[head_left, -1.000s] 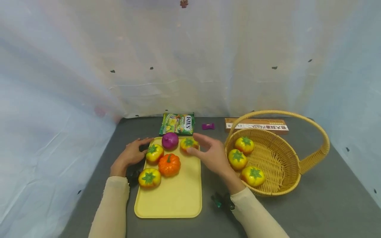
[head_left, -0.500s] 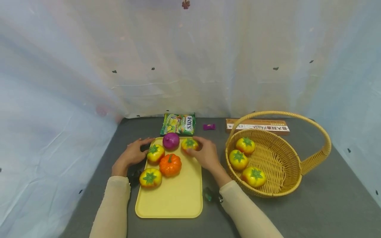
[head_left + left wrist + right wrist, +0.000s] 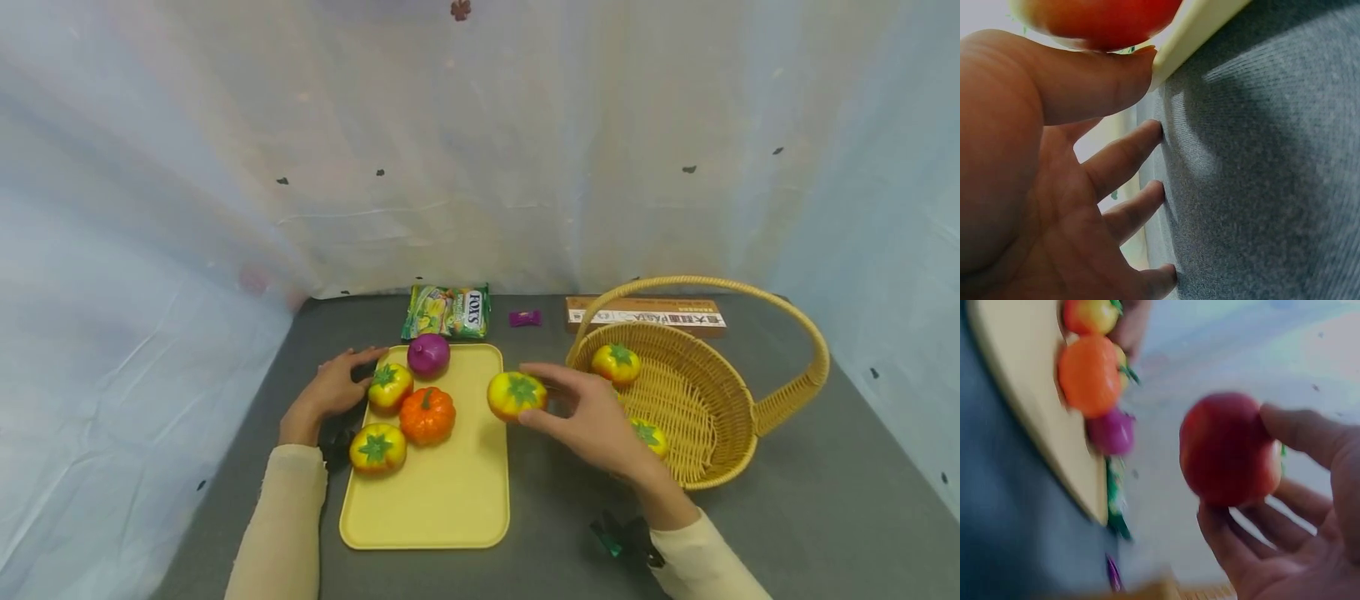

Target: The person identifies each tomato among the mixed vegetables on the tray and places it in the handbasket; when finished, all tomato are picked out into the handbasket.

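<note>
My right hand (image 3: 600,417) pinches a toy persimmon (image 3: 517,395) between thumb and fingers, held up over the right edge of the yellow tray (image 3: 450,508). Its red underside shows in the right wrist view. At the tray's left edge rests my left hand (image 3: 327,392), holding nothing. In the left wrist view its thumb (image 3: 1097,81) touches the tray rim, just under a persimmon, and the other fingertips meet the grey tabletop. On the tray lie two persimmons, one upper left (image 3: 390,387) and one lower left (image 3: 377,448), an orange pumpkin (image 3: 427,417) and a purple onion (image 3: 429,356).
Right of the tray stands a wicker basket (image 3: 675,400) with a tall handle; persimmons (image 3: 617,364) lie in it, partly hidden by my right hand. Behind are a green FOX'S candy bag (image 3: 447,312), a small purple wrapped candy (image 3: 525,318) and a pasta box (image 3: 652,315).
My right hand closed on the persimmon at the tray's upper right corner, lifted it and brought it right and nearer me. The left hand has stayed put.
</note>
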### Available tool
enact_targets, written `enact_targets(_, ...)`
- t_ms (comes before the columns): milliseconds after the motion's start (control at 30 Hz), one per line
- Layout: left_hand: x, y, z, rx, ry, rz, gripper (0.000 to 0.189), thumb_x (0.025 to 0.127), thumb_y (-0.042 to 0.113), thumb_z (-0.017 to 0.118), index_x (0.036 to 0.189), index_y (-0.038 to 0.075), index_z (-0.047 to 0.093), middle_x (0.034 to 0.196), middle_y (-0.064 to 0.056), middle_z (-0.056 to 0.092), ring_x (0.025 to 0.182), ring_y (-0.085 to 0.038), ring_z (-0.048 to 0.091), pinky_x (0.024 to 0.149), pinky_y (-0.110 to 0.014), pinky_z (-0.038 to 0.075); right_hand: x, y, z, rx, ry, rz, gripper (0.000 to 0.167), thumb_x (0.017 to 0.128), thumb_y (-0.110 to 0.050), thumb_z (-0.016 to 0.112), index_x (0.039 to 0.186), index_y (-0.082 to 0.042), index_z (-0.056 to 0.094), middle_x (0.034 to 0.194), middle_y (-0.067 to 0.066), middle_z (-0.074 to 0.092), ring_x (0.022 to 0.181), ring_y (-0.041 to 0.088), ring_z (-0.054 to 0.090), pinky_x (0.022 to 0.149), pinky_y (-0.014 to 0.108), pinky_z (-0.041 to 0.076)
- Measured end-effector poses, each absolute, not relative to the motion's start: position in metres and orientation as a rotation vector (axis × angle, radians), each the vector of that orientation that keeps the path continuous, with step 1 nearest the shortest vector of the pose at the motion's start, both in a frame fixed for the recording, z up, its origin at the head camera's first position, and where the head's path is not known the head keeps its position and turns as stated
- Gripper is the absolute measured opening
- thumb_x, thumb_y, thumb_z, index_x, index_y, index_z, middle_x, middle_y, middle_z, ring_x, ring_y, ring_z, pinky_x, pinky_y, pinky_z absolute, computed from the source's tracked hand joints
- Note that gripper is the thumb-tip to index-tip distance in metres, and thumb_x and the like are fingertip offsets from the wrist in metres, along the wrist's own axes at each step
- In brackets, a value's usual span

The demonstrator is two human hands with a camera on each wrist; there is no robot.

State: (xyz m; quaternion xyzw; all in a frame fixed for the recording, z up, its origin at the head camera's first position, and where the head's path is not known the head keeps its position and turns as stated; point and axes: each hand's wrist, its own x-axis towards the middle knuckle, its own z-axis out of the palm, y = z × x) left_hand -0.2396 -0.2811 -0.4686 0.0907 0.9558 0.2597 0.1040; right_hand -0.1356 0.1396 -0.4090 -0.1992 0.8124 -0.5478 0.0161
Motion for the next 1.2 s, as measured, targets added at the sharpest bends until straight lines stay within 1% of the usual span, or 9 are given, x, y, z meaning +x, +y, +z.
enact_targets(267, -0.239, -0.28, -0.468, 0.255, 2.822, 0.757, 0.058, 0.11, 0.014, 0.059, 0.167, 0.018, 0.05, 0.171, -0.022, 0.045, 0.164, -0.057, 0.021, 0.127, -0.083, 0.006, -0.094, 0.243, -0.396, -0.627, 2.693, -1.559, 0.053, 0.101, -0.011, 0.08, 0.152, -0.016, 0.066, 0.153, 0.01, 0.067, 0.136, -0.005, 0.061, 0.108, 0.012, 0.051)
enact_targets(367, -0.238, -0.279, -0.466, 0.267, 2.825, 0.766, 0.057, 0.109, 0.014, 0.06, 0.166, 0.017, 0.051, 0.17, -0.023, 0.046, 0.163, -0.058, 0.022, 0.126, -0.084, 0.007, -0.083, 0.277, -0.391, -0.556, 2.799, -1.441, 0.055, 0.1, -0.01, 0.081, 0.152, -0.018, 0.066, 0.15, 0.013, 0.069, 0.132, -0.009, 0.062, 0.104, 0.009, 0.052)
enact_targets(467, -0.237, -0.279, -0.464, 0.282, 2.83, 0.772, 0.057, 0.109, 0.013, 0.06, 0.165, 0.016, 0.052, 0.169, -0.025, 0.047, 0.162, -0.059, 0.023, 0.126, -0.084, 0.008, -0.076, 0.306, -0.386, -0.438, 2.931, -1.195, 0.055, 0.099, -0.021, 0.084, 0.151, -0.023, 0.067, 0.143, 0.012, 0.073, 0.12, -0.013, 0.065, 0.095, 0.012, 0.057)
enact_targets(533, -0.237, -0.279, -0.464, 0.281, 2.827, 0.776, 0.057, 0.109, 0.013, 0.06, 0.165, 0.016, 0.052, 0.169, -0.025, 0.046, 0.162, -0.059, 0.023, 0.126, -0.084, 0.007, -0.074, 0.318, -0.385, -0.362, 2.99, -1.024, 0.055, 0.097, -0.028, 0.086, 0.149, -0.022, 0.069, 0.138, 0.01, 0.076, 0.11, -0.012, 0.068, 0.087, 0.018, 0.061)
enact_targets(633, -0.237, -0.28, -0.465, 0.275, 2.818, 0.781, 0.057, 0.109, 0.014, 0.06, 0.165, 0.016, 0.052, 0.17, -0.026, 0.045, 0.163, -0.059, 0.021, 0.127, -0.084, 0.006, -0.074, 0.327, -0.386, -0.308, 3.027, -0.794, 0.058, 0.094, -0.035, 0.089, 0.146, -0.021, 0.071, 0.114, 0.001, 0.079, 0.095, -0.007, 0.067, 0.08, 0.028, 0.062)
enact_targets(767, -0.236, -0.281, -0.465, 0.265, 2.809, 0.791, 0.057, 0.109, 0.013, 0.059, 0.165, 0.015, 0.051, 0.17, -0.027, 0.044, 0.163, -0.058, 0.02, 0.127, -0.084, 0.005, -0.077, 0.323, -0.391, -0.352, 3.007, -0.702, 0.056, 0.091, -0.034, 0.092, 0.141, -0.018, 0.074, 0.1, -0.009, 0.074, 0.085, -0.002, 0.063, 0.072, 0.031, 0.056)
enact_targets(1033, -0.234, -0.28, -0.466, 0.288, 2.823, 0.799, 0.056, 0.108, 0.012, 0.061, 0.164, 0.014, 0.053, 0.168, -0.028, 0.047, 0.161, -0.06, 0.024, 0.125, -0.085, 0.008, -0.081, 0.308, -0.402, -0.401, 2.899, -0.912, 0.05, 0.095, -0.034, 0.088, 0.141, -0.017, 0.075, 0.122, 0.004, 0.079, 0.093, 0.001, 0.069, 0.077, 0.027, 0.061)
enact_targets(1133, -0.235, -0.28, -0.466, 0.302, 2.833, 0.785, 0.056, 0.108, 0.012, 0.061, 0.164, 0.014, 0.054, 0.167, -0.029, 0.048, 0.161, -0.061, 0.025, 0.125, -0.085, 0.009, -0.083, 0.305, -0.405, -0.44, 2.884, -0.96, 0.05, 0.095, -0.033, 0.088, 0.14, -0.016, 0.075, 0.135, 0.011, 0.077, 0.106, 0.015, 0.078, 0.085, 0.029, 0.065)
enact_targets(1200, -0.235, -0.28, -0.466, 0.302, 2.835, 0.786, 0.056, 0.108, 0.012, 0.062, 0.163, 0.014, 0.054, 0.166, -0.029, 0.048, 0.161, -0.061, 0.025, 0.125, -0.085, 0.009, -0.084, 0.303, -0.407, -0.455, 2.863, -0.972, 0.05, 0.095, -0.033, 0.088, 0.14, -0.015, 0.075, 0.137, 0.014, 0.077, 0.111, 0.025, 0.079, 0.088, 0.033, 0.066)
